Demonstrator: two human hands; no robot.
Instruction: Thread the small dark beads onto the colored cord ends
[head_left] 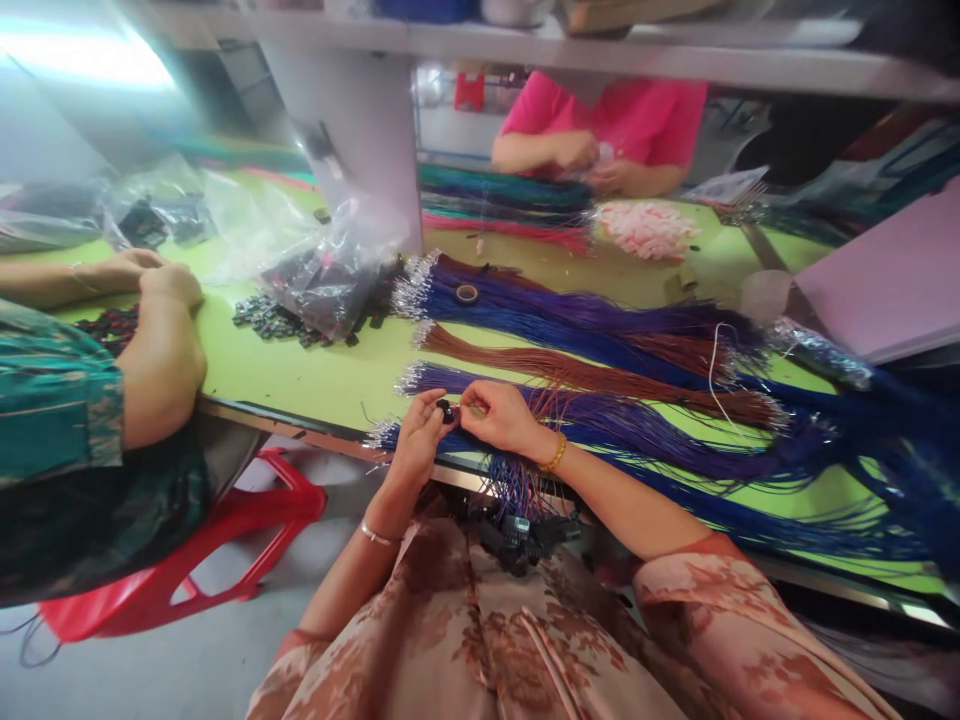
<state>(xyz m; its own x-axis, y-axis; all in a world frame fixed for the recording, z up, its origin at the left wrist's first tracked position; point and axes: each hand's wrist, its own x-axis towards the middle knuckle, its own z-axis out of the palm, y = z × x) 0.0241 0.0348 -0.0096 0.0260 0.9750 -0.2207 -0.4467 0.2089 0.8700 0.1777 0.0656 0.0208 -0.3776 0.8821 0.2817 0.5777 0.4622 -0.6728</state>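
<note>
A: Unresolved up close?
B: Detail of black piece, too small and partly covered by left hand. At right hand, perhaps a wire end, too fine to tell.
A: Cut off or hidden?
B: Clipped by left edge: teal sleeve. Out past right edge: dark blue wires. Hidden above shoulders by shelf: co-worker in pink.
A: Blurred?
B: Smeared: objects on shelf, also clipped at top.

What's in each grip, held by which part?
Left grip: small black part, seemingly by its palm-side end. Right grip: pinched close beside it; anything held there is too small to tell.
</note>
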